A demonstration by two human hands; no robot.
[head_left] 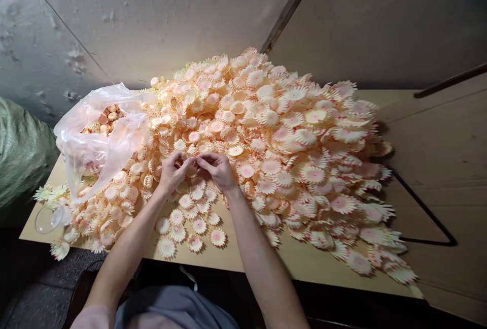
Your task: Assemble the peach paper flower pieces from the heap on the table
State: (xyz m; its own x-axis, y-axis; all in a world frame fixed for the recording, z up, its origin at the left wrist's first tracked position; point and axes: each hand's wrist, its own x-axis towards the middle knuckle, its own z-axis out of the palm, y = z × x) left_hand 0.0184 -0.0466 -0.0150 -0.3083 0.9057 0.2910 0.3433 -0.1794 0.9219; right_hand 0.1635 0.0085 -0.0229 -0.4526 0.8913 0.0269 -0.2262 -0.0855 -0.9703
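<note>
A large heap of pale yellow and pink artificial flower heads (270,166) with toothed petals spreads over the table (228,262). My left hand (172,170) is over the near-left part of the heap, thumb and fingers pinched together. Close beside it, my right hand (219,170) is pinched too, its fingertips almost touching the left ones. Whatever the fingertips hold is too small to tell from the flowers beneath. Several separate flower heads (199,225) lie on the wood between my forearms.
To the left, a thin white plastic bag (125,138) gapes around reddish-yellow small pieces (111,116). A clear plastic cup (48,219) lies near the left table edge. Past it bulges a green sack (23,161). Cardboard (449,176) and a black metal bar (422,207) are on the right.
</note>
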